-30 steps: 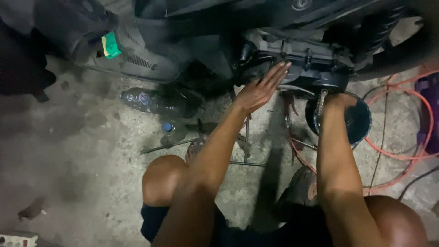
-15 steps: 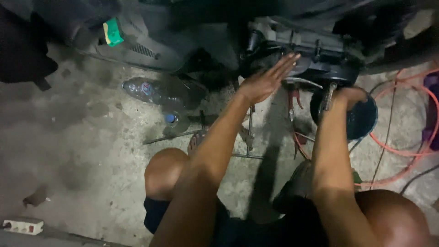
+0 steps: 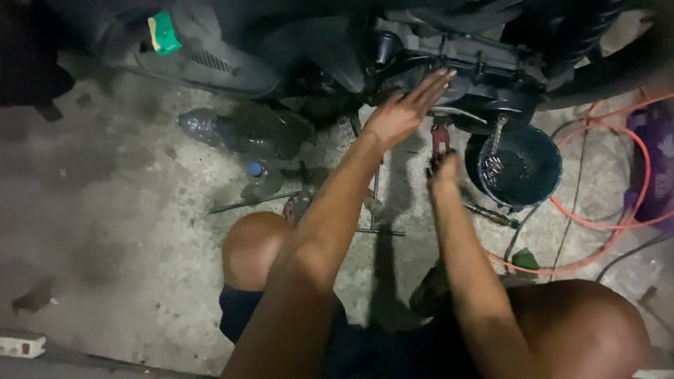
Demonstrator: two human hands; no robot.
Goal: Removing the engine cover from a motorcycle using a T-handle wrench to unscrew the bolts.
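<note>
engine (image 3: pixel 449 56) under flat left hand (image 3: pixel 404 112)

A clear plastic bottle (image 3: pixel 232 130) lies on the concrete floor (image 3: pixel 105 231) at ten o'clock, a blue-capped bottle (image 3: pixel 261 177) just below it. An orange hose (image 3: pixel 632 210) loops at three o'clock. A white power strip (image 3: pixel 21 345) sits at eight o'clock. A green tag (image 3: pixel 163 33) shows at eleven.

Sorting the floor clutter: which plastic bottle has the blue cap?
The small bottle nearer the person's knee; the large clear bottle lies on its side beyond it.
</note>
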